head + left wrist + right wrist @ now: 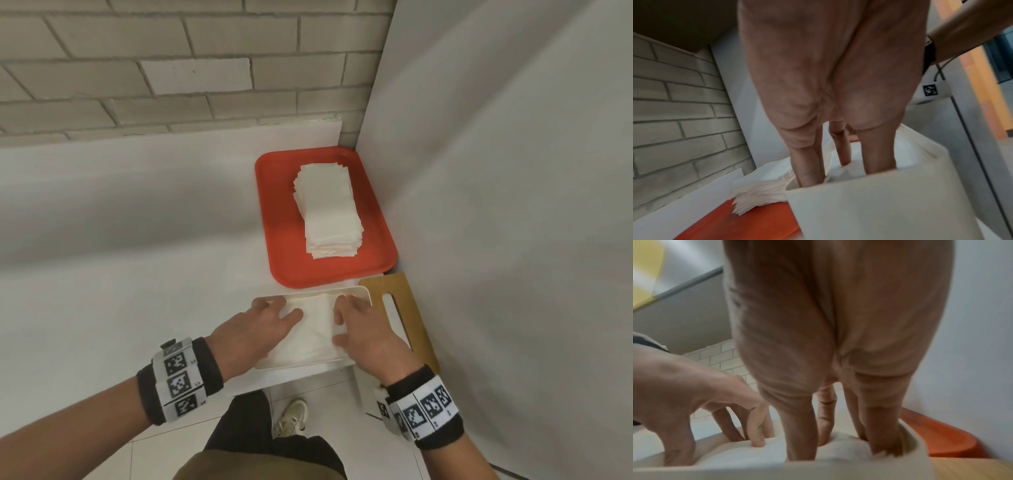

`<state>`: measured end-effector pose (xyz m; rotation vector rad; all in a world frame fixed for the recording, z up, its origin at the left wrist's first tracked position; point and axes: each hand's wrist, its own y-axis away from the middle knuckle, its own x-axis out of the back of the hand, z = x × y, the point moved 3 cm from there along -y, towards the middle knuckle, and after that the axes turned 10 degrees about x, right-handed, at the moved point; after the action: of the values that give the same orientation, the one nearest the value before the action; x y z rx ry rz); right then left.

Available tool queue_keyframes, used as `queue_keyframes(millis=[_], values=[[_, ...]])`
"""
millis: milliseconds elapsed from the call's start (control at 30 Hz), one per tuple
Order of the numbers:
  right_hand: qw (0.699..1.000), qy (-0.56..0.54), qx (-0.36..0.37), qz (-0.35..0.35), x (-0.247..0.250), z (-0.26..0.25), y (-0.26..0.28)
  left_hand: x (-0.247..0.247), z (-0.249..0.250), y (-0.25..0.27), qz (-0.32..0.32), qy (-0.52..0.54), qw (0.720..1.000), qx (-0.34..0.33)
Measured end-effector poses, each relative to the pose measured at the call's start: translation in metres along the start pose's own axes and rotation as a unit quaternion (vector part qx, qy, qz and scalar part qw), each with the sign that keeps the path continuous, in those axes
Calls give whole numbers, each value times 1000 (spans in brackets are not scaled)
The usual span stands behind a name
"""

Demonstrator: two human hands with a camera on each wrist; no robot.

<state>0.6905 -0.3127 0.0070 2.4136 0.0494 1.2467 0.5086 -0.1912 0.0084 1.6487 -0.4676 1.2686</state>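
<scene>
A white open box (363,292) stands at the table's near edge, filled with white napkins (315,330). My left hand (263,323) and my right hand (359,323) both reach into it from above. In the left wrist view the left fingers (809,170) go straight down behind the box wall (879,203). The right wrist view shows the right fingers (801,431) pushed into the napkins (756,454) beside the box rim (917,443), with the left hand (684,386) pressing next to them. Neither hand grips anything that I can see.
Behind the box lies a red tray (284,240) with a tall stack of napkins (329,209). A wooden lid (411,308) with a slot lies under the box's right side. A brick wall stands behind, a white panel at the right.
</scene>
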Motion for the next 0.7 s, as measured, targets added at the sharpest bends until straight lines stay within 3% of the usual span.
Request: queue_keyframes(millis=[167, 267, 433, 567, 700], values=[[1000, 10, -13, -5, 2, 0, -14, -15, 7, -18, 74, -110, 991, 18], [1000, 5, -6, 24, 3, -5, -19, -9, 8, -31, 54, -87, 994, 41], [981, 158, -32, 104, 1, -21, -4, 11, 8, -21, 115, -94, 987, 62], [979, 175, -55, 94, -3, -27, -5, 16, 31, -7, 70, -122, 984, 110], [984, 145, -59, 86, -2, -21, -16, 13, 67, -7, 31, -1, 993, 115]])
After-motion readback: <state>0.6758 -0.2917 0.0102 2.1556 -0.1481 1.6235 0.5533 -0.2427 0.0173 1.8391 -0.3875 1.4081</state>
